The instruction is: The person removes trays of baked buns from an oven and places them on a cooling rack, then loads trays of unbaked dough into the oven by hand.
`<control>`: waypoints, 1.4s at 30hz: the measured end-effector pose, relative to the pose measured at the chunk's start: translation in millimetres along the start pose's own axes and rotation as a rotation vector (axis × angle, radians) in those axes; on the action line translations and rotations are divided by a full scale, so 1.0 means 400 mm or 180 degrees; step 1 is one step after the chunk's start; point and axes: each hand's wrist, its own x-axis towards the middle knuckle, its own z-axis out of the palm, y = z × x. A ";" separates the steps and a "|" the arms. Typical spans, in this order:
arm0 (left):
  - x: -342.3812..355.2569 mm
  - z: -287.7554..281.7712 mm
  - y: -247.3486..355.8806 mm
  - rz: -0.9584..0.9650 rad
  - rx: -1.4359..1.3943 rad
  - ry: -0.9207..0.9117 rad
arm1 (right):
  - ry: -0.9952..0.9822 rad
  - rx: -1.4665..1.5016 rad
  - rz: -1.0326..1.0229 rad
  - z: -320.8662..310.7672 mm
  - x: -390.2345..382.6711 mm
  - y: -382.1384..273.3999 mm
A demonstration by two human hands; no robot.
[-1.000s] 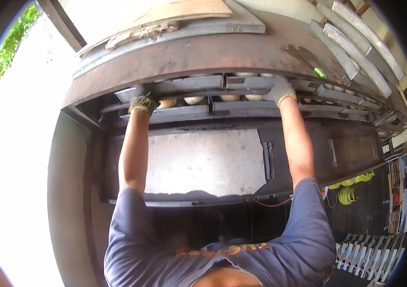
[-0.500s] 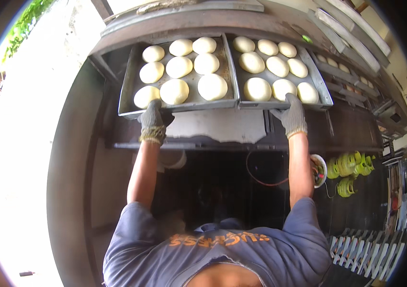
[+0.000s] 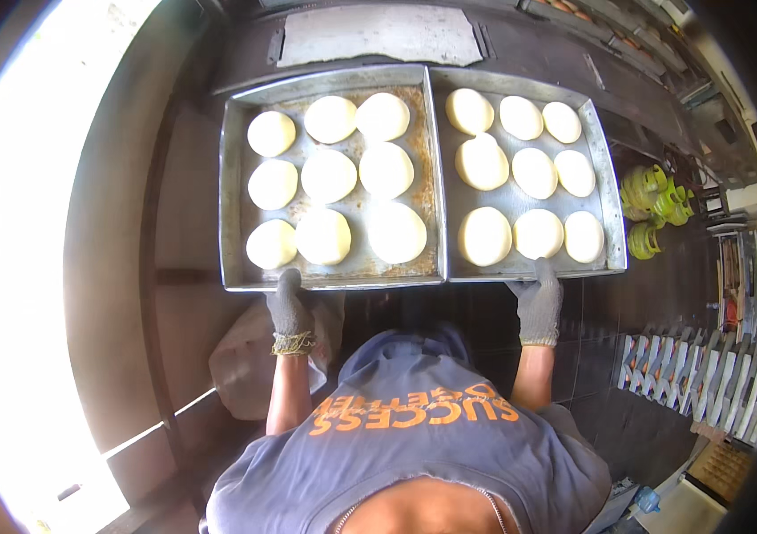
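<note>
My left hand (image 3: 289,307), in a grey knit glove, grips the near rim of a left metal baking tray (image 3: 436,169), its thumb over the edge. In a similar glove, my right hand (image 3: 538,304) holds the near rim of a right baking tray (image 3: 612,191). The trays sit side by side, touching along their inner walls, held up in front of my chest. Several round pale dough balls (image 3: 329,176) lie in rows in the left one. More dough balls (image 3: 534,173) fill the right one; two at its left touch. My fingers beneath the trays are hidden.
Beyond the trays stands a dark oven-like cabinet with a light metal panel (image 3: 378,37). Green gas cylinders (image 3: 654,198) stand at the right, near a row of white-edged slats (image 3: 699,378). A pale sack (image 3: 241,365) rests on the floor at the left, by a wall.
Both trays have come back toward me, away from the dark cabinet, with my hands still on their near rims. My arms are drawn in closer to my body.
</note>
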 end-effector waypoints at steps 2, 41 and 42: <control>0.126 0.085 0.088 -0.0037 -0.0363 -0.0250 | -0.0060 0.0054 0.0046 0.101 0.089 -0.085; -0.267 0.455 -0.201 0.0466 0.3094 -0.1787 | -0.3009 -0.4499 -0.0806 -0.143 0.299 -0.093; -0.339 0.463 -0.187 0.0198 0.3376 -0.1895 | -0.2963 -0.4492 -0.0447 -0.230 0.270 -0.131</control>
